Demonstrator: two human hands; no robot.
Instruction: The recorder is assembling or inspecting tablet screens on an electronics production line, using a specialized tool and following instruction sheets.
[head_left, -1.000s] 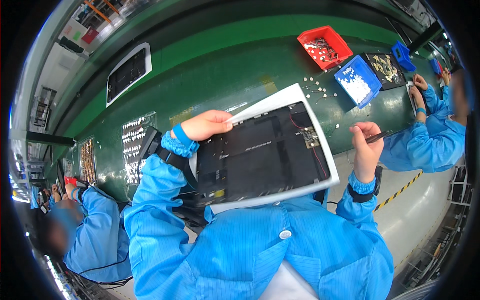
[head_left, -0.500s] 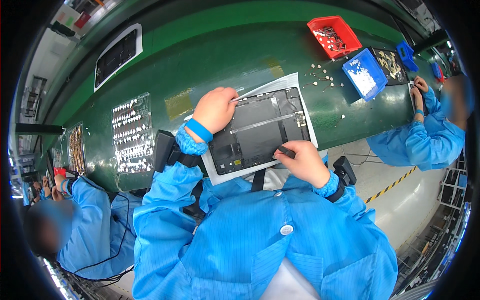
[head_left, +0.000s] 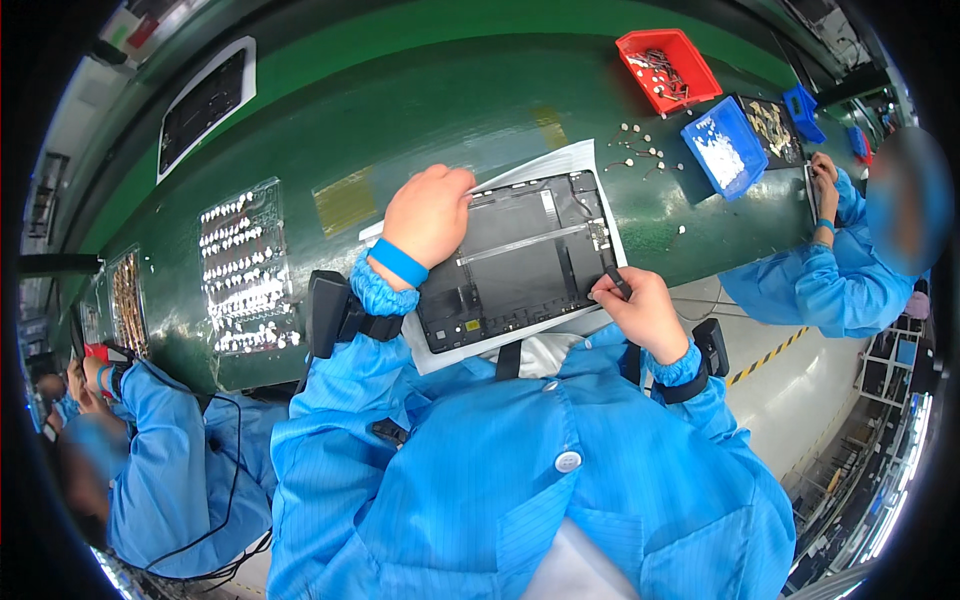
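An opened black tablet housing [head_left: 515,265], with strips, cables and small boards inside, lies on a white sheet [head_left: 570,155] at the bench's front edge. Over its far left corner my left hand [head_left: 428,215] is closed, fingers curled in; what they grip is hidden. My right hand [head_left: 645,310] is by the right end of the housing's near edge, pinching a short black stick-shaped tool [head_left: 619,281] between thumb and fingers. The tool's tip is close to the rim; whether it touches cannot be told.
Beyond the tablet are a red bin [head_left: 668,70] of small parts, a blue bin [head_left: 724,150] of white pieces and loose wired parts [head_left: 645,150]. To the left lie a clear tray [head_left: 243,265] of white-tipped parts and another tablet housing [head_left: 205,105]. Co-workers sit on both sides.
My right hand has moved right along the housing's near edge with the black tool, toward the right corner. My left hand stays at the far left corner. The view has shifted slightly.
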